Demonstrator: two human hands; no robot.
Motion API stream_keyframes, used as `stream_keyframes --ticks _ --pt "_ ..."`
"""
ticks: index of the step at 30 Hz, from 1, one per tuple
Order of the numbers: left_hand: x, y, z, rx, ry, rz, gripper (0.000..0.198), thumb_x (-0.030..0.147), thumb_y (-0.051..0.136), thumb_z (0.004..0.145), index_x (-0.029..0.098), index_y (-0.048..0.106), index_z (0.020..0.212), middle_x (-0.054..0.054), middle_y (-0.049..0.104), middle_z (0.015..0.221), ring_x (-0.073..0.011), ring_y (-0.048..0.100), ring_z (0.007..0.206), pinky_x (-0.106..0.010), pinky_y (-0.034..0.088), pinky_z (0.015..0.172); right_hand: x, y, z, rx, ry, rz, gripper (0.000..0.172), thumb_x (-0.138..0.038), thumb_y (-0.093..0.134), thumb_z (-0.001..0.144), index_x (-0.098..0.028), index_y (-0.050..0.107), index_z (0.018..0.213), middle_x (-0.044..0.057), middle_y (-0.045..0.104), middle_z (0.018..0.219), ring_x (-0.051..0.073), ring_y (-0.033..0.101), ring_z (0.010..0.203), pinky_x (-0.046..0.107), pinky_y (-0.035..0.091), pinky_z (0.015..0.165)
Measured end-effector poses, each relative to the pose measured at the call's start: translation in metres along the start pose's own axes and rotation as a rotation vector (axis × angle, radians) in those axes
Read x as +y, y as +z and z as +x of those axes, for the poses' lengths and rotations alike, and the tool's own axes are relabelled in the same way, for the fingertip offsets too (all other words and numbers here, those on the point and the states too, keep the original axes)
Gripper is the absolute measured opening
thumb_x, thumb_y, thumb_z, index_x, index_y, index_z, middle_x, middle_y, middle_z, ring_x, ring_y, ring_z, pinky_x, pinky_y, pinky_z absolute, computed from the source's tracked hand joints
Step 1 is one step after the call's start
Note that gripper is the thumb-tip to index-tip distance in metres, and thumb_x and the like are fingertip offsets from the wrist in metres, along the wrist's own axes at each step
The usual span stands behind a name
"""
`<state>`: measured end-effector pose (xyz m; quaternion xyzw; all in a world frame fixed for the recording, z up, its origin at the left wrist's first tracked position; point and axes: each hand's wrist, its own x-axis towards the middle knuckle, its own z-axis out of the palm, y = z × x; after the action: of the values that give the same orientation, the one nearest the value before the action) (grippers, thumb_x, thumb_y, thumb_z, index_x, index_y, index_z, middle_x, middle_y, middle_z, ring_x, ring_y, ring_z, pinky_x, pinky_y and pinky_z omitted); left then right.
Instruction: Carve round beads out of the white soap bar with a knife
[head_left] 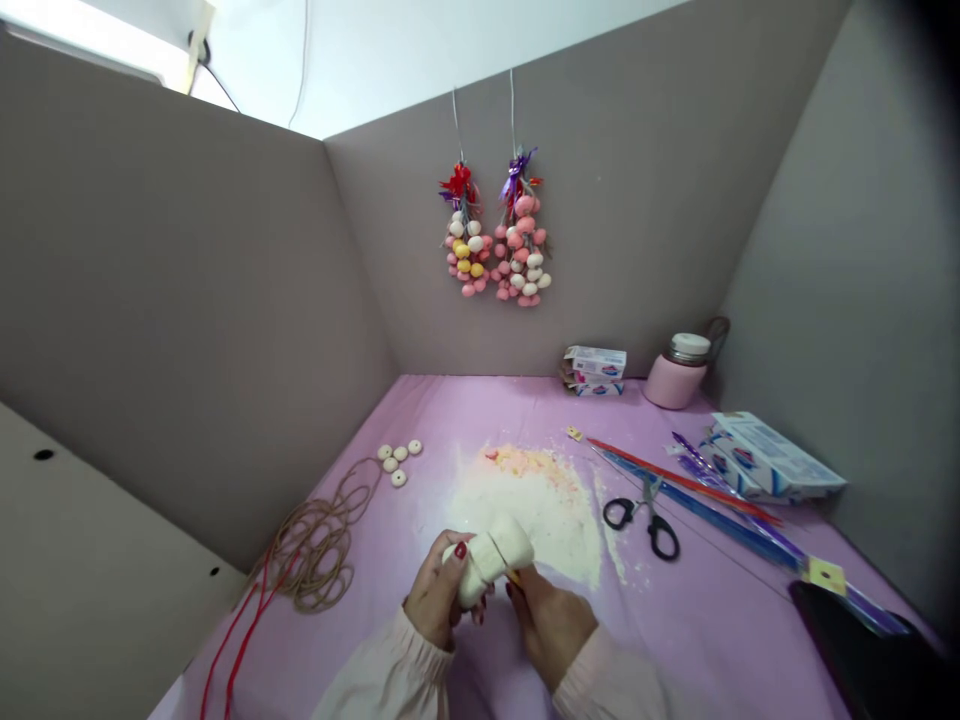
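A white bar of soap (491, 555), rounded and scored with dark cut lines across it, rests in my left hand (439, 590). The fingers are closed around its left end, with the thumb on top. My right hand (551, 615) is at the bar's lower right edge, closed on a thin tool with an orange-yellow part (514, 577) showing; most of it is hidden, so I cannot make out its kind. Beneath and beyond the bar, white shavings (555, 520) cover the purple cloth, with pink and orange shavings (532, 463) at their far side.
Black-handled scissors (651, 515) lie right, beside red, blue and purple ribbons (690, 480). Soap boxes (772, 455) and a pink jar (675, 372) stand farther back. Left are several white beads (397, 465), brown cord (319, 550) and red string (244, 640). Egg-shaped bead bunches (523, 240) hang on the partition.
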<state>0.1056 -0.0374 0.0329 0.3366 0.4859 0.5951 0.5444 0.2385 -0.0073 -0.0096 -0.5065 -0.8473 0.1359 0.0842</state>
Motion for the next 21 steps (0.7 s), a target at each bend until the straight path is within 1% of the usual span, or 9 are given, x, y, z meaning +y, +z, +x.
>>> stream_keyframes --ticks 4,7,10,16,21 --pt "0.02 -0.016 0.005 0.078 0.101 -0.006 0.039 0.049 0.05 0.063 0.015 0.04 0.08 0.001 0.054 0.049 -0.0074 0.044 0.036 -0.017 0.033 0.032 0.001 -0.002 0.0 -0.012 -0.016 0.029 0.017 -0.024 0.023 0.082 -0.022 0.039 0.086 0.0 0.061 0.069 0.015 0.057 0.058 0.023 0.026 0.045" --pt "0.029 -0.025 0.004 0.109 0.079 -0.023 0.041 0.049 0.05 0.063 0.015 0.04 0.083 0.0 0.055 0.052 -0.0086 0.047 0.041 -0.018 0.034 0.034 0.002 0.003 0.001 0.004 -0.03 0.004 0.015 -0.023 0.024 0.081 -0.022 0.037 0.087 0.001 0.061 0.071 0.017 0.057 0.058 0.024 0.026 0.045" --pt "0.027 -0.028 0.002 0.095 0.046 -0.029 0.044 0.052 0.048 0.062 0.014 0.041 0.084 -0.001 0.055 0.052 -0.009 0.047 0.041 -0.018 0.034 0.034 0.002 0.009 0.001 0.017 -0.03 -0.039 0.015 -0.023 0.024 0.081 -0.022 0.037 0.087 0.0 0.061 0.071 0.017 0.057 0.057 0.024 0.025 0.044" --pt "0.02 -0.034 0.006 0.008 0.019 -0.027 0.043 0.052 0.046 0.064 0.014 0.041 0.084 -0.001 0.055 0.054 -0.0086 0.046 0.041 -0.018 0.034 0.033 0.001 0.021 0.0 0.071 -0.031 -0.103 0.015 -0.023 0.024 0.08 -0.023 0.038 0.085 -0.001 0.06 0.074 0.016 0.057 0.057 0.025 0.025 0.043" --pt "0.02 -0.05 0.009 -0.019 0.09 -0.002 0.039 0.045 0.049 0.065 0.014 0.042 0.088 -0.001 0.053 0.06 -0.0101 0.05 0.051 -0.02 0.038 0.041 0.004 0.03 0.001 0.111 -0.023 -0.119 0.017 -0.025 0.021 0.081 -0.024 0.037 0.086 -0.001 0.06 0.075 0.016 0.057 0.056 0.025 0.026 0.044"
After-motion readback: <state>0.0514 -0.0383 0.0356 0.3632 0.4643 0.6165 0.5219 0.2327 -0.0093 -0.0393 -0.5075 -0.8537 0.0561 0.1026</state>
